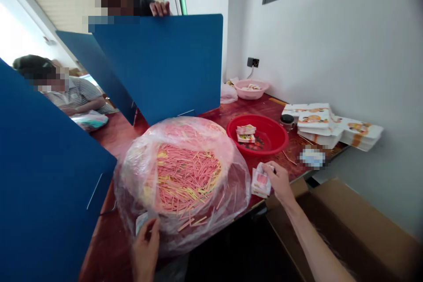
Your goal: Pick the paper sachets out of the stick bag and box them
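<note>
A large bag of clear plastic (228,211) is spread open around a round heap of thin pink and yellow sticks (188,176). At its near left side, my left hand (147,242) is closed, fingertips pinched beside a pale bluish piece (141,222); what it grips is too unclear to name. Over by the table's front edge, my right hand (279,180) pinches the top of a small stack of white paper packets (261,185) with a pink print. Behind that stack stands a red basin (279,139) with a few small packets (246,133) inside.
Blue divider panels (172,61) stand left and behind the bag. Stacks of printed white bags (315,119) and a dark-lidded jar (287,120) lie right; a pink basin (251,90) sits farther back. An open cardboard box (357,211) is below. Two people are beyond the panels.
</note>
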Demonstrator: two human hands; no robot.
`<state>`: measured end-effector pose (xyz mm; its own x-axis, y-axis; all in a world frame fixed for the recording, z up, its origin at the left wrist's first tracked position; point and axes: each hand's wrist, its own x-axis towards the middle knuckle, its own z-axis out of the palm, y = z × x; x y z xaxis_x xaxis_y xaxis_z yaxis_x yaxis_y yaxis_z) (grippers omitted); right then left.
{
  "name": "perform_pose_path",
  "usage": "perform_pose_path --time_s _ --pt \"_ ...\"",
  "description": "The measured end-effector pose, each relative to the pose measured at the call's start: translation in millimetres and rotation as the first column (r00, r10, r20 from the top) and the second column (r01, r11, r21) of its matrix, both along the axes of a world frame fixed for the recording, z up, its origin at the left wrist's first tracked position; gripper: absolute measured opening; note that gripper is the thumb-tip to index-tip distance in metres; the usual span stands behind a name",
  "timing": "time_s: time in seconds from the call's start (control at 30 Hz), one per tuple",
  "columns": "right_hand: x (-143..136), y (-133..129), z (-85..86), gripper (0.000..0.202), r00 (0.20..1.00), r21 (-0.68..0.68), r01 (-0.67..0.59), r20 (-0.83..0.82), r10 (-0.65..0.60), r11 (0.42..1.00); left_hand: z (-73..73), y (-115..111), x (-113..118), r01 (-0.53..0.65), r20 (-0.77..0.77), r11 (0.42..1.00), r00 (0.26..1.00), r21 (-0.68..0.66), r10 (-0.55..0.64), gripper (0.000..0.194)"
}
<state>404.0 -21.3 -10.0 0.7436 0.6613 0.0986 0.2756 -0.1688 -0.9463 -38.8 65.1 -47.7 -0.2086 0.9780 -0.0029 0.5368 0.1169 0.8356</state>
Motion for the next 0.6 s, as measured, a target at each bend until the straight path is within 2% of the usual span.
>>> perform_pose_path --time_s 0.03,0.1,0.17,0.23,0.27,0.37,0.47,0.53,0.6 --pt "9.7 1.0 -8.9 0.029 0.998 -0.123 -0.001 0.063 0.009 0.992 -4.1 4.8 -14.2 -0.040 -0.121 0.999 0.992 0.005 0.041 0.060" --pt "17.5 3.2 -21.9 0.025 0.974 -0.351 0.065 0.225 0.016 0.934 -7.7 11.5 -33.3 -0.071 -0.359 0.997 0.931 0.012 0.070 0.067" --pt "14.1 6.3 -27.0 0.039 0.922 -0.423 0.205 0.386 -0.029 0.883 -8.0 14.6 -41.2 -0.096 -0.496 0.995 0.865 -0.005 0.080 0.075" --pt "5.4 11.4 -25.6 0.048 0.885 -0.357 0.292 0.454 -0.109 0.887 -10.8 16.8 -44.1 -0.120 -0.510 0.991 0.857 -0.053 0.076 0.079" --pt "0.2 14.9 -23.5 0.046 0.890 -0.317 0.279 0.440 -0.120 0.906 -14.2 18.7 -45.7 -0.128 -0.487 0.989 0.870 -0.075 0.076 0.079" --pt "-15.9 27.8 -16.0 0.039 0.942 -0.181 0.084 0.336 -0.019 0.980 -30.3 28.6 -54.5 -0.136 -0.368 0.986 0.925 -0.091 0.093 0.072" --pt "-29.4 43.0 -8.2 0.039 0.948 -0.012 -0.130 0.292 0.128 0.991 -43.4 37.1 -66.1 -0.166 -0.258 0.983 0.956 -0.075 0.142 0.066" --pt "-32.6 54.6 0.5 0.040 0.944 0.031 -0.172 0.292 0.156 0.985 -45.2 37.6 -72.1 -0.181 -0.225 0.982 0.960 -0.057 0.164 0.061" --pt "-27.3 69.1 13.6 0.042 0.934 0.020 -0.159 0.328 0.144 0.987 -42.5 34.7 -75.9 -0.177 -0.234 0.983 0.958 -0.041 0.163 0.057"
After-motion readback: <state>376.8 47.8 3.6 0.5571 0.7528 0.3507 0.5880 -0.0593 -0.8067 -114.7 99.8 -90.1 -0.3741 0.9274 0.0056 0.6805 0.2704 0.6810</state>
